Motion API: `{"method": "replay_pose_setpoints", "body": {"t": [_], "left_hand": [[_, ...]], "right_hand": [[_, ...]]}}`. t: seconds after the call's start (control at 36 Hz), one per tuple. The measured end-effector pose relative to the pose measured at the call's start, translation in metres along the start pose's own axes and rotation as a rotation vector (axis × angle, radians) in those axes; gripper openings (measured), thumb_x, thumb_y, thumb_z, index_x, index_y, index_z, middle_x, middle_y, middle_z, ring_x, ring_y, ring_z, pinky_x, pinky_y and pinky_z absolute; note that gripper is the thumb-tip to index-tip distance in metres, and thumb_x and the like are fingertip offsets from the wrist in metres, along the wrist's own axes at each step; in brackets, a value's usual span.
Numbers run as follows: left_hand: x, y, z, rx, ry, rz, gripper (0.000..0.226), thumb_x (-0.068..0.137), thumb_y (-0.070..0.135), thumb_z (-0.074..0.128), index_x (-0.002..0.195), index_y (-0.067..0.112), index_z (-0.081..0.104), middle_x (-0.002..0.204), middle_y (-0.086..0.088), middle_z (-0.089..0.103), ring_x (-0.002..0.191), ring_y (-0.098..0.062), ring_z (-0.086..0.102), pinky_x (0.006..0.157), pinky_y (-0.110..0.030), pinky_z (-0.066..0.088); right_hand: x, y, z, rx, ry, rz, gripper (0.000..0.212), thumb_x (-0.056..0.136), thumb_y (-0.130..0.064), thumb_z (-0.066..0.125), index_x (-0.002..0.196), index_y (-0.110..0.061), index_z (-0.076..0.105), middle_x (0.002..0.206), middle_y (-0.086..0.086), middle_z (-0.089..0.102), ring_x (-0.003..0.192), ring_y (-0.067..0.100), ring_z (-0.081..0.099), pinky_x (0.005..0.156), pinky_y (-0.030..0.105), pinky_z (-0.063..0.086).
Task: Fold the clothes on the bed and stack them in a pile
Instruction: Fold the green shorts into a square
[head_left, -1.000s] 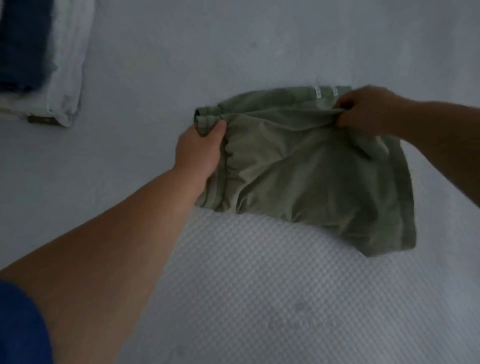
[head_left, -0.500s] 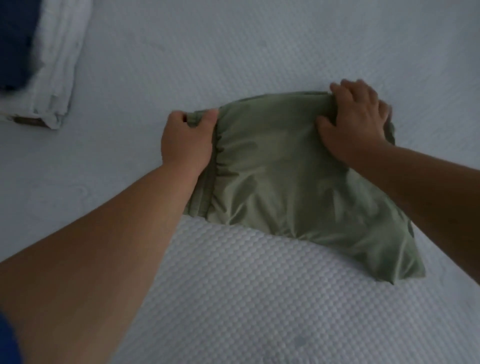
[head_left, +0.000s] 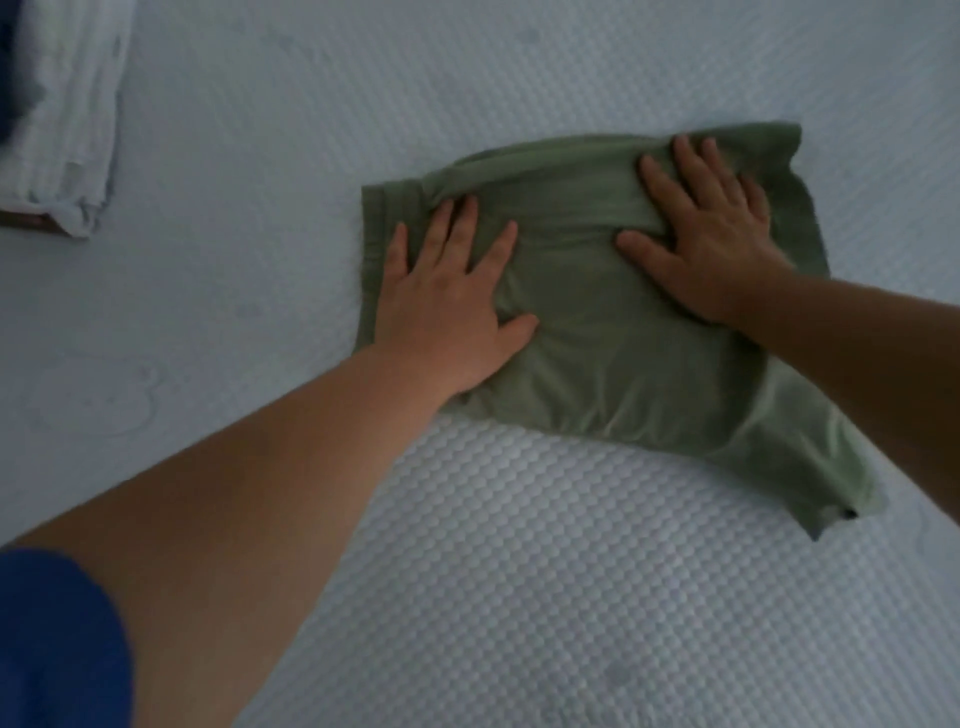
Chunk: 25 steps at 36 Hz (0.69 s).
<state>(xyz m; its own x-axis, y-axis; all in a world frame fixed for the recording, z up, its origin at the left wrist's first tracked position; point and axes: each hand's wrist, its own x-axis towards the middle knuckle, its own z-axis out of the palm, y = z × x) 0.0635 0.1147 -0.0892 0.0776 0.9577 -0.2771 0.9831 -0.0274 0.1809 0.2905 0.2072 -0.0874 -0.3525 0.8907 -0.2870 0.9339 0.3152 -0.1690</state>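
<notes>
A pair of olive-green shorts (head_left: 613, 353) lies folded flat on the white textured bed (head_left: 519, 571), right of centre. My left hand (head_left: 447, 306) presses flat on its left part, fingers straight and spread. My right hand (head_left: 706, 239) lies flat on the upper right part, fingers spread toward the far edge. One corner of the shorts trails toward the near right.
A pile of folded clothes (head_left: 67, 119), white fabric with something dark blue on top, sits at the far left corner of the bed. A brown edge shows under it. My blue sleeve (head_left: 52, 639) fills the near left corner.
Both hands let go of the shorts' edge they were gripping and now lie flat on the cloth. The shorts went from held up to folded flat on the bed.
</notes>
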Motion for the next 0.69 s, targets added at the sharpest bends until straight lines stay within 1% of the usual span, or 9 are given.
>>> {"method": "replay_pose_setpoints", "body": {"t": [0.11,0.19,0.25,0.33,0.42,0.47,0.56,0.61,0.69], "left_hand": [[-0.009,0.001,-0.02,-0.226,0.098,0.018,0.075,0.081,0.055,0.053,0.146,0.025,0.029,0.155,-0.007,0.021,0.144,-0.02,0.012,0.114,-0.044,0.001],[-0.041,0.0,-0.037,-0.395,0.382,-0.079,0.048,0.073,0.031,0.064,0.116,0.009,0.064,0.12,-0.018,0.058,0.116,-0.033,0.051,0.099,-0.041,0.037],[-0.069,0.0,-0.038,-0.424,0.448,-0.277,0.037,0.072,0.024,0.067,0.105,0.007,0.065,0.104,-0.018,0.059,0.1,-0.034,0.053,0.087,-0.037,0.039],[-0.105,0.001,-0.032,-0.634,0.347,-0.664,0.036,0.072,0.028,0.073,0.099,0.012,0.055,0.094,-0.006,0.052,0.096,-0.028,0.052,0.078,-0.029,0.037],[-0.116,0.006,-0.028,-1.11,0.144,-1.097,0.038,0.067,0.039,0.075,0.076,0.007,0.057,0.073,-0.003,0.058,0.076,-0.025,0.057,0.064,-0.027,0.041],[-0.114,0.013,-0.031,-1.47,0.118,-1.258,0.028,0.07,0.032,0.076,0.068,0.01,0.06,0.06,-0.002,0.059,0.064,-0.02,0.056,0.062,-0.029,0.045],[-0.1,0.023,-0.036,-1.812,0.064,-1.262,0.01,0.081,0.022,0.069,0.086,0.016,0.063,0.082,-0.003,0.067,0.076,-0.016,0.063,0.066,-0.027,0.051],[-0.09,0.026,-0.039,-1.907,0.064,-1.253,0.018,0.083,0.017,0.067,0.1,0.017,0.062,0.091,-0.003,0.066,0.083,-0.016,0.062,0.07,-0.028,0.052],[-0.082,0.025,-0.042,-1.973,0.17,-1.267,0.026,0.084,0.007,0.063,0.11,0.012,0.061,0.091,-0.005,0.066,0.075,-0.015,0.062,0.065,-0.026,0.055]], "right_hand": [[-0.032,-0.009,-0.015,0.076,0.147,-0.001,0.079,0.084,-0.06,0.037,0.147,-0.015,0.026,0.155,0.011,0.02,0.144,0.025,0.009,0.114,0.044,0.004],[-0.085,-0.023,-0.022,0.173,0.216,-0.009,0.077,0.076,-0.059,0.046,0.133,-0.008,0.047,0.139,0.017,0.042,0.131,0.028,0.029,0.107,0.045,0.021],[-0.128,-0.028,-0.018,0.154,0.204,-0.028,0.074,0.071,-0.058,0.05,0.122,-0.005,0.056,0.128,0.019,0.05,0.121,0.028,0.035,0.1,0.046,0.029],[-0.183,-0.028,-0.005,0.046,0.109,-0.031,0.068,0.07,-0.05,0.058,0.118,-0.002,0.06,0.122,0.022,0.053,0.119,0.034,0.042,0.096,0.051,0.032],[-0.21,-0.017,0.007,0.005,0.039,0.062,0.073,0.06,-0.022,0.083,0.124,0.0,0.056,0.123,0.024,0.052,0.121,0.038,0.042,0.099,0.055,0.03],[-0.213,-0.008,0.009,0.009,0.042,0.126,0.079,0.055,-0.011,0.084,0.127,-0.001,0.054,0.123,0.025,0.051,0.119,0.035,0.04,0.098,0.054,0.03],[-0.206,0.0,0.01,0.0,-0.011,0.201,0.076,0.064,-0.015,0.079,0.133,-0.006,0.049,0.127,0.021,0.051,0.118,0.038,0.042,0.099,0.051,0.031],[-0.201,0.0,0.009,-0.007,-0.047,0.216,0.066,0.07,-0.017,0.074,0.131,-0.009,0.051,0.127,0.017,0.053,0.118,0.037,0.044,0.098,0.048,0.033],[-0.196,-0.004,0.007,0.0,-0.015,0.228,0.048,0.074,-0.006,0.068,0.122,-0.008,0.06,0.117,0.018,0.059,0.11,0.039,0.05,0.09,0.047,0.041]]}}
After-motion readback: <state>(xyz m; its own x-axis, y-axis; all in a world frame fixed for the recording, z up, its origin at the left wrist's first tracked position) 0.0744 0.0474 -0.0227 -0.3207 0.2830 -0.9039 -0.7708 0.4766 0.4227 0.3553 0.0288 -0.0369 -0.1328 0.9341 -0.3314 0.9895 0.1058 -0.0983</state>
